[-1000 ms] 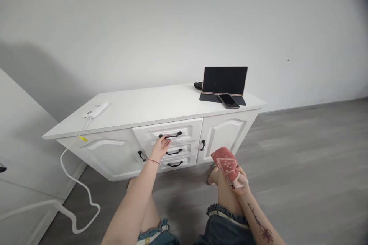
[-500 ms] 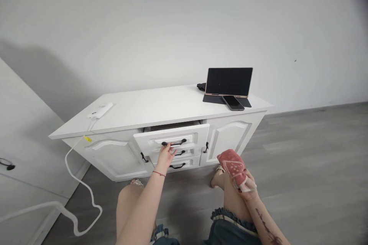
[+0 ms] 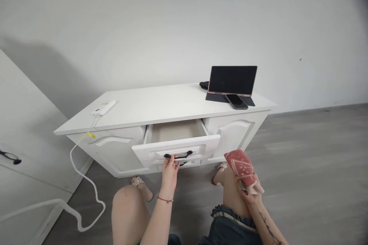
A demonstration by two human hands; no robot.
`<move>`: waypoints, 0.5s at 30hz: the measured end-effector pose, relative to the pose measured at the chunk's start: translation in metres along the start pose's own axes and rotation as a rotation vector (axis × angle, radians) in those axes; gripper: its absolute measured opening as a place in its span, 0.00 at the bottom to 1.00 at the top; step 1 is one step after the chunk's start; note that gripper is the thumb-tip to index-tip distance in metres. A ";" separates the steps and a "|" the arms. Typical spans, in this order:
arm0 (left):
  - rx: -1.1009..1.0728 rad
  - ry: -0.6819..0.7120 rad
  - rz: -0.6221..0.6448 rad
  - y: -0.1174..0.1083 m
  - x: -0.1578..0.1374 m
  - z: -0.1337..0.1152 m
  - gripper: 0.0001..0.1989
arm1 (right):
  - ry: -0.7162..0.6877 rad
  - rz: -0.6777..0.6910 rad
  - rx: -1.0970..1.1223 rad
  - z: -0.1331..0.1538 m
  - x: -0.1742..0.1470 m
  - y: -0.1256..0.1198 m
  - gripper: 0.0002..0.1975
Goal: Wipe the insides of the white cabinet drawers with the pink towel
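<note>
So my left hand point(image 3: 169, 168) grips the black metal handle point(image 3: 178, 155) of the pulled-out white wooden drawer point(image 3: 175, 141), right hand point(image 3: 249, 191) clutching a folded red patterned cloth point(image 3: 241, 167) that isn't in yet.

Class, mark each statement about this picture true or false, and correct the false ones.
1. The top drawer is pulled open. True.
2. The left hand grips the drawer's black handle. True.
3. The right hand is empty. False: it holds a red cloth.
4. A phone lies on the floor. False: it lies on the cabinet top, in front of the tablet.
5. A white cable hangs from the cabinet's left end to the floor. True.
</note>
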State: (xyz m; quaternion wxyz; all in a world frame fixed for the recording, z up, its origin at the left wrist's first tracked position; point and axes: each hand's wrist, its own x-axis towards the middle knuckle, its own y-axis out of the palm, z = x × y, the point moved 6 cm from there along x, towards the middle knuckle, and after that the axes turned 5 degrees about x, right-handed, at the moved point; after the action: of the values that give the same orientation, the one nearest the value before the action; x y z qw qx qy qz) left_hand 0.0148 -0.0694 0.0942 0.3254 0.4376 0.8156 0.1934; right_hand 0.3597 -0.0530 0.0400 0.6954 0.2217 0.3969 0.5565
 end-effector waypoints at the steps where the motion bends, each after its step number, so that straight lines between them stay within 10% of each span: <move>1: 0.000 -0.001 -0.006 -0.002 -0.004 0.001 0.11 | 0.007 -0.038 0.030 -0.001 -0.003 -0.003 0.07; 10: 0.030 0.006 -0.054 -0.022 -0.038 0.012 0.10 | -0.016 -0.126 0.189 0.017 -0.019 -0.014 0.13; 15: 0.014 -0.034 -0.049 -0.034 -0.049 0.020 0.12 | -0.075 0.101 0.094 0.062 -0.014 0.025 0.12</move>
State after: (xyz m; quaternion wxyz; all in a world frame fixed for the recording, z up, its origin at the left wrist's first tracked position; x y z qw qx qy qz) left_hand 0.0287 -0.1288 0.0769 0.3409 0.4231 0.8216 0.1723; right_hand 0.3932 -0.0510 0.0992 0.6696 0.2949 0.3845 0.5628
